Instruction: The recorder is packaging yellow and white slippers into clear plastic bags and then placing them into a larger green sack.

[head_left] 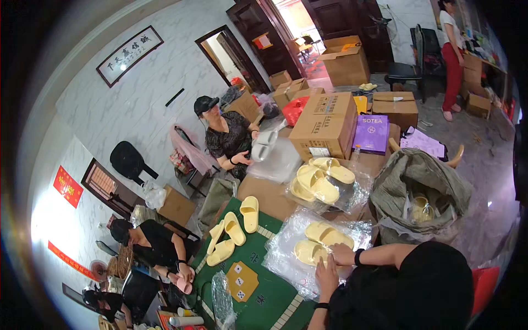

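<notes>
Atop clear plastic bags (283, 248), left hand (326, 279) and right hand (343, 254) meet two yellow open-toed slippers (330, 235), grip indeterminable; four matching slippers (235, 229) lie unbagged.

On the marble-patterned wall ahead of me I see a dark-framed plaque (130, 55) with a row of large black characters above smaller marks. Farther left, a red paper sign (68, 187) bears gold characters, and a red banner (71, 261) carries a line of writing too small for me to make out. Beyond my table, a cardboard carton (324, 124) shows dark printed characters and a white label (319, 151); a purple package (371, 144) has pale lettering over an emblem. My green table mat (275, 225) has dark characters.
</notes>
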{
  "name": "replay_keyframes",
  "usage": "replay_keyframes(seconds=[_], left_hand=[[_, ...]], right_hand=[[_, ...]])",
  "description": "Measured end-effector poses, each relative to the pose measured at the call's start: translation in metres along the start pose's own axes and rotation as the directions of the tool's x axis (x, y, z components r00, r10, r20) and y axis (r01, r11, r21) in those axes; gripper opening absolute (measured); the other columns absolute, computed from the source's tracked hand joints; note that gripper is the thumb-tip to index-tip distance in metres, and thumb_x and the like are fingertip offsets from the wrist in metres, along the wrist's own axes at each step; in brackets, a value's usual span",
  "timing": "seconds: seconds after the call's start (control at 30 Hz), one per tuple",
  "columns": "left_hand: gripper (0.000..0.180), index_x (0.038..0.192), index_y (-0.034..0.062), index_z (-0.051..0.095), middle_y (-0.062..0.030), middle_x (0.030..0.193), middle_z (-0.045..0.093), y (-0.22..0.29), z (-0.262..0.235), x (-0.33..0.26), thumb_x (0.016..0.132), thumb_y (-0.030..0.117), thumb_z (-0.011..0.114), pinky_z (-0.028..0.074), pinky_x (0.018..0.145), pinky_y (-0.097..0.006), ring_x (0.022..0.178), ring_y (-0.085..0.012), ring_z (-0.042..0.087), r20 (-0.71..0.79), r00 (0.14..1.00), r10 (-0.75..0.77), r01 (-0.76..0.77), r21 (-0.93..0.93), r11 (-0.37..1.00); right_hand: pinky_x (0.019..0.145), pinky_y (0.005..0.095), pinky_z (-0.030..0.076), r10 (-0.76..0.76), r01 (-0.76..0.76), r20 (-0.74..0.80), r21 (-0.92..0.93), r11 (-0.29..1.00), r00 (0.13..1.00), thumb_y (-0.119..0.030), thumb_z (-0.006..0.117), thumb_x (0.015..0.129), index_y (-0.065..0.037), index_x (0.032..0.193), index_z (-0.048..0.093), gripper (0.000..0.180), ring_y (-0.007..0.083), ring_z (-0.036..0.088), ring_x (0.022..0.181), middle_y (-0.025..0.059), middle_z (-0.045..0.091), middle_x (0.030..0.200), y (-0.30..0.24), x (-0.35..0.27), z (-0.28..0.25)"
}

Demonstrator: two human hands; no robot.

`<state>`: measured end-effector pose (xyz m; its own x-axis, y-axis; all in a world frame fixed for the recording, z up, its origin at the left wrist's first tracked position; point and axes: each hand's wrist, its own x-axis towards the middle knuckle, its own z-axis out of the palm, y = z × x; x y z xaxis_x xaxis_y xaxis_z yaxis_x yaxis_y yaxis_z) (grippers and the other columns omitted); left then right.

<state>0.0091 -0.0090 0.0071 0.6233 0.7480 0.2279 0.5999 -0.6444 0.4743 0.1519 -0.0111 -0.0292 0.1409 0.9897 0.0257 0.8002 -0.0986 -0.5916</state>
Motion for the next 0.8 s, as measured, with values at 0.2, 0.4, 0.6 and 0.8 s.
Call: replay_keyframes(seconds=[0.2,0.4,0.6,0.8], left_hand=[[0.059,0.127,0.0087,0.035,-0.0193,0.115,0.043,-0.011,0.011,-0.025,0.073,0.023,0.055,0.037,0.084,-0.048,0.106,-0.0333,0.042,0.112,0.883,-0.455,0.409,0.288,0.866],[0.037,0.106,0.0036,0.040,-0.0184,0.091,0.055,-0.028,0.025,-0.026,0.075,0.019,0.053,0.045,0.067,-0.046,0.081,-0.0353,0.056,0.223,0.821,-0.525,0.455,0.298,0.839],[0.031,0.103,0.0013,0.038,-0.0231,0.083,0.058,-0.033,0.024,-0.027,0.077,0.014,0.049,0.045,0.066,-0.047,0.077,-0.0381,0.058,0.288,0.836,-0.468,0.439,0.162,0.884],[0.028,0.101,0.0012,0.038,-0.0234,0.085,0.058,-0.038,0.032,-0.030,0.077,0.013,0.046,0.045,0.066,-0.047,0.078,-0.0392,0.058,0.335,0.822,-0.460,0.442,0.131,0.887]], right_hand=[[0.062,0.0415,0.045,0.049,0.001,0.177,-0.274,0.962,0.983,-0.027,0.054,0.069,-0.003,0.079,0.062,0.027,0.0325,0.057,0.074,0.0166,0.059,0.078,0.023,-0.029,-0.029],[0.065,0.0443,0.047,0.021,0.032,0.310,-0.165,0.986,0.951,-0.027,0.051,0.071,-0.003,0.074,0.062,0.027,0.0329,0.059,0.072,0.0166,0.061,0.075,0.047,-0.036,-0.023],[0.062,0.0442,0.046,0.066,-0.007,0.293,-0.198,0.980,0.954,-0.026,0.049,0.070,-0.005,0.078,0.062,0.026,0.0339,0.059,0.069,0.0167,0.061,0.073,0.032,-0.021,-0.023],[0.056,0.0401,0.046,-0.004,0.109,0.541,-0.162,0.981,0.841,-0.034,0.053,0.070,-0.003,0.069,0.064,0.033,0.0302,0.060,0.060,0.0151,0.061,0.063,0.026,0.000,-0.008]])
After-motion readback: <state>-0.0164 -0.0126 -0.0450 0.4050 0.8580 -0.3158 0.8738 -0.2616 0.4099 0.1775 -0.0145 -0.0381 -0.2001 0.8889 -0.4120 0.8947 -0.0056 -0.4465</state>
